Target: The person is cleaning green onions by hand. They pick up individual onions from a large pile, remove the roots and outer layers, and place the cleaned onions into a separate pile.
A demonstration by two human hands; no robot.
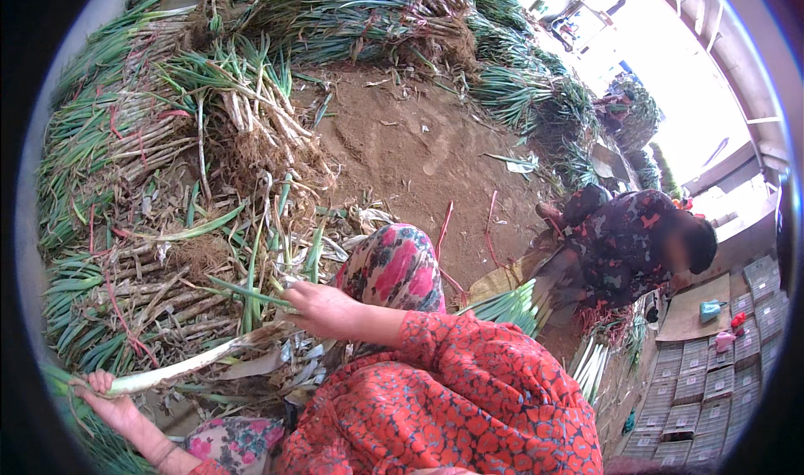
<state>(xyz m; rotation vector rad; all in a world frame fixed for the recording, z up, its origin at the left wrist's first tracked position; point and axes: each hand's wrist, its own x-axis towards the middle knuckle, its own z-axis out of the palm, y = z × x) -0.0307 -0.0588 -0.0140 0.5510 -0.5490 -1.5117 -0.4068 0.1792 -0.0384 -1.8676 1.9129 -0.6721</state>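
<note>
My left hand (113, 403) grips a long Welsh onion (182, 366) where the white stalk turns into green leaves. The stalk slants up to the right, its brownish root end lying a little below my right hand (321, 310). That hand has curled fingers, with a narrow green leaf (248, 293) running into them from the left; the fingertips are partly hidden. Beneath both hands lie peeled dry skins and leaf scraps (304, 365). Past them is a pile of unpeeled Welsh onions (169, 296) with dirt on their roots.
Tied onion bundles (364, 17) line the left and far sides of the soil floor (402, 136). Red ties (445, 227) lie beyond my knee. At right another person (628, 243) bends over peeled onions (512, 308), near stacked grey crates (684, 412) and a cardboard sheet (684, 315).
</note>
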